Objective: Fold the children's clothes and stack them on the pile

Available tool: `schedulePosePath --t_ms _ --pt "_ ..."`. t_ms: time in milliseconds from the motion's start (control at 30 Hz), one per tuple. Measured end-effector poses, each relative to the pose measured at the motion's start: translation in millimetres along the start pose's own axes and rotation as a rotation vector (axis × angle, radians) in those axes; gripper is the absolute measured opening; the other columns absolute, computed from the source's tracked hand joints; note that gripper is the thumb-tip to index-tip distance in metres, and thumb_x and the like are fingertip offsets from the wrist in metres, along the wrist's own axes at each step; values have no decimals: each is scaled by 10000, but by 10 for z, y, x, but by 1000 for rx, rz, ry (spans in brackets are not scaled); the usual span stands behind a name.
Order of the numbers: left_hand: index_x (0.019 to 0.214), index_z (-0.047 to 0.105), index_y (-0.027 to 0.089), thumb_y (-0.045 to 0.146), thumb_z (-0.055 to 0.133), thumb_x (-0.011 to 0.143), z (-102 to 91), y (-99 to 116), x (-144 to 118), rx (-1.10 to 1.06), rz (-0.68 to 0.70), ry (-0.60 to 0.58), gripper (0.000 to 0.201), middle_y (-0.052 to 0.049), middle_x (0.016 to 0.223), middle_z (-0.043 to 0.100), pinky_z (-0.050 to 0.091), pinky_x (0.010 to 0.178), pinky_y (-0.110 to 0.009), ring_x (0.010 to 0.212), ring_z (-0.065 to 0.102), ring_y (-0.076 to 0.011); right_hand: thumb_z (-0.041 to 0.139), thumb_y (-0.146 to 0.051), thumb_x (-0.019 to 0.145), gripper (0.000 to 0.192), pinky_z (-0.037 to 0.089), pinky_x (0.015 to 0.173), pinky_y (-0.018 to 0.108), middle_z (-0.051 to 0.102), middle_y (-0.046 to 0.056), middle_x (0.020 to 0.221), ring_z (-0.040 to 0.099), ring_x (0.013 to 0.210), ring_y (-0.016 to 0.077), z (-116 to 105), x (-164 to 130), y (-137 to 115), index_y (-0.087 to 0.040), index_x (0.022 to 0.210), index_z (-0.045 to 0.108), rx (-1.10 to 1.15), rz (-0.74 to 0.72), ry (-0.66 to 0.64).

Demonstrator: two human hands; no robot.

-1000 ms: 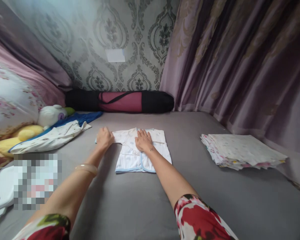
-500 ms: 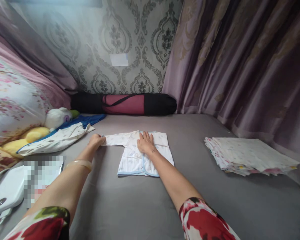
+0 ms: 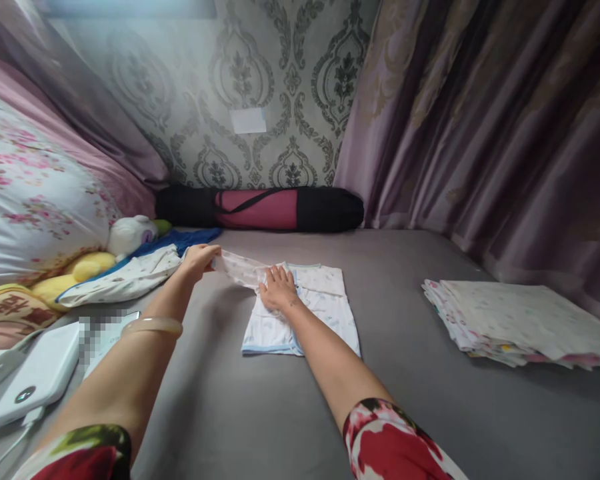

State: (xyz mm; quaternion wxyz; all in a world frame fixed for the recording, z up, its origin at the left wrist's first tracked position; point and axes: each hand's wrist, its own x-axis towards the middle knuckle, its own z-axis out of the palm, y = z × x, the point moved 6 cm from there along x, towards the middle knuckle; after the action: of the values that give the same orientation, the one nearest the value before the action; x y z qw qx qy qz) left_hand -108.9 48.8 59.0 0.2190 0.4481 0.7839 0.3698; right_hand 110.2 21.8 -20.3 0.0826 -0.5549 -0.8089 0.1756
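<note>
A small white baby shirt (image 3: 325,313) with a pale print and light blue trim lies on the grey bed sheet (image 3: 250,413). Its right sleeve appears folded in, since none sticks out on that side. My left hand (image 3: 200,261) is closed on the cuff of the left sleeve and holds it raised off the sheet, stretched towards the shirt body. My right hand (image 3: 279,289) lies flat with fingers spread, pressing on the shirt's upper left part near the shoulder.
To the right lies a stack of folded printed cloths (image 3: 525,320). On the left are a white power bank (image 3: 43,373) with a cable, a phone (image 3: 113,340), a spotted garment (image 3: 125,283) and plush toys (image 3: 130,237). A long black-and-red bag (image 3: 260,208) lies along the wall.
My left hand has lifted the sleeve cuff up off the sheet. The right hand has shifted left on the shirt, towards the sleeve's shoulder. The view has turned slightly left.
</note>
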Motion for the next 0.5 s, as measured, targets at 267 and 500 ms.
schedulePosePath --t_ms 267,500 --pt "670 519 177 257 573 635 323 690 -288 -55 123 -130 103 -10 569 527 522 496 -296 597 605 -212 667 -167 712 500 190 1154 438 501 138 1424 318 1401 308 -355 142 0 -165 1211 635 536 170 -61" --pt "668 502 172 229 619 658 707 910 -498 -123 188 -188 132 -12 596 549 563 512 -297 586 627 -184 361 -230 950 305 523 844 317 662 154 1144 670 998 189 -498 -91 702 -141 1167 557 1013 315 -9"
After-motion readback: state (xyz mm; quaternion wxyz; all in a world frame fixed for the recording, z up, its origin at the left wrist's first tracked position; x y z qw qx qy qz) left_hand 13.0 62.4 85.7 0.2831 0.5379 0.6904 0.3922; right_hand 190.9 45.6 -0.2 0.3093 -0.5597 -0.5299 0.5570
